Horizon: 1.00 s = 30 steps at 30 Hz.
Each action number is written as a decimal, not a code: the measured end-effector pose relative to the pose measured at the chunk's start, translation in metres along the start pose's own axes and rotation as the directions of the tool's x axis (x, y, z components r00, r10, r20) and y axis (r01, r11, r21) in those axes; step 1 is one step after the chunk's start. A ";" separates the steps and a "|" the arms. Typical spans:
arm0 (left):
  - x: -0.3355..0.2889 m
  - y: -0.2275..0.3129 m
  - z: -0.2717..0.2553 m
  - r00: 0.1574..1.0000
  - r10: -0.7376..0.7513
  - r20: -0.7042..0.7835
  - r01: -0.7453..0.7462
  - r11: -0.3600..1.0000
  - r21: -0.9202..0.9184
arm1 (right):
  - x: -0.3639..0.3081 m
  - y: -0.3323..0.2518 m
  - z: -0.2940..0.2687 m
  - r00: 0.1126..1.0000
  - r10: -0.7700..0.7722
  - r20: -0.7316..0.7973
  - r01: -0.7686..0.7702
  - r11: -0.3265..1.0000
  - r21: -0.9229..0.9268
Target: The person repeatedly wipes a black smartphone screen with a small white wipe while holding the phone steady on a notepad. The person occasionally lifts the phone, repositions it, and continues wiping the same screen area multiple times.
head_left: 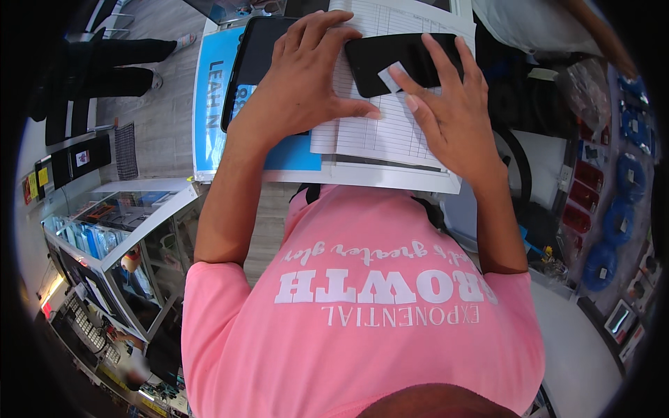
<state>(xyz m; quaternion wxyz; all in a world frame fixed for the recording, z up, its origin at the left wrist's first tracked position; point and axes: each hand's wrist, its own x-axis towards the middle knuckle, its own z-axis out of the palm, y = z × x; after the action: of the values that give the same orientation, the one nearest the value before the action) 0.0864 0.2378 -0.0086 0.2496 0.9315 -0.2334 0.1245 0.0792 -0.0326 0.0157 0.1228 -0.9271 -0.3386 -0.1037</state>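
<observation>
A black smartphone (411, 52) lies screen up on an open lined notebook (383, 136). Over the phone's right part, my right hand (453, 115) has its fingers spread. Its forefinger rests on a small white square piece (391, 78) at the phone's near edge; cloth or paper, I cannot tell which. My left hand (303, 83) arches beside the phone's left end, fingers apart, its thumb over the notebook page. Whether its fingertips touch the phone is unclear. Partly hidden under my left hand and wrist is a black tablet or large phone (259, 52).
A blue sheet (293, 155) lies beneath these things on the white-edged counter (390, 177). At left stands a glass display case (136, 230). Packaged goods and blue coils (619, 223) line the right side. A person's legs (118, 52) show at upper left.
</observation>
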 end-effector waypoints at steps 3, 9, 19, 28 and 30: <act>0.017 0.012 -0.025 0.990 -0.006 0.140 0.014 0.998 -0.055 | 0.000 -0.020 0.006 0.998 -0.051 0.031 0.049 0.997 0.061; 0.017 0.008 -0.023 0.997 0.006 0.080 -0.002 0.999 -0.045 | 0.012 -0.010 0.013 0.999 0.010 -0.044 -0.011 1.000 -0.024; 0.020 0.005 -0.016 0.999 0.028 0.046 -0.027 0.999 -0.030 | 0.015 -0.016 0.017 0.997 0.033 -0.072 -0.037 0.998 -0.057; 0.019 0.001 -0.012 0.999 0.029 0.022 -0.029 1.000 -0.010 | 0.027 -0.027 0.021 1.000 -0.005 -0.002 0.005 1.000 -0.004; 0.019 0.004 -0.015 0.999 0.032 0.029 -0.030 0.999 -0.038 | 0.026 -0.016 0.021 0.996 0.069 -0.051 -0.072 0.996 -0.056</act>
<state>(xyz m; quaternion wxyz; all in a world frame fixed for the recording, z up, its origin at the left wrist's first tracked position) 0.0987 0.2358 0.0121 0.2615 0.9247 -0.2539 0.1099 0.0901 0.0013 0.0057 0.1078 -0.9388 -0.2994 -0.1316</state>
